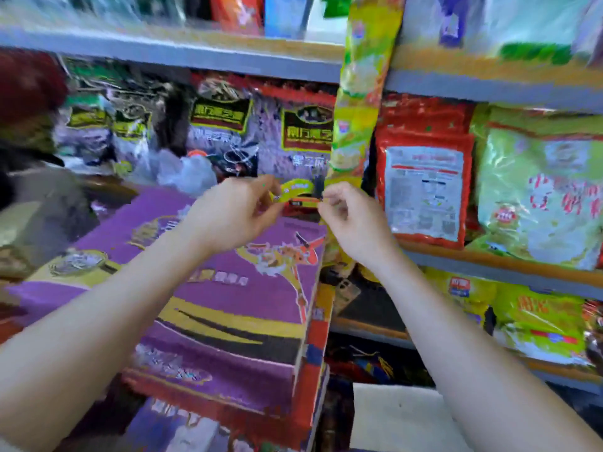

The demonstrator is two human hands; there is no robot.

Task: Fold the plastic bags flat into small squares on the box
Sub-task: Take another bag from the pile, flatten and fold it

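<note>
A large purple box (pixel 208 308) with yellow and red print lies flat in front of me, on top of other boxes. Above its far right corner my left hand (pixel 235 213) and my right hand (pixel 349 220) are raised side by side. Between them they pinch a small yellow-green piece of printed plastic (pixel 295 189), the left hand at its left end, the right hand at its right end. The picture is blurred, so the plastic's folds cannot be made out. A crumpled clear plastic bag (pixel 186 172) lies at the box's far edge.
Grey metal shelves (pixel 489 89) packed with snack bags stand ahead and to the right. A long yellow-green strip of packets (pixel 362 93) hangs down just above my hands. A person with red hair (pixel 26 93) is at the left. White paper (pixel 401 415) lies below right.
</note>
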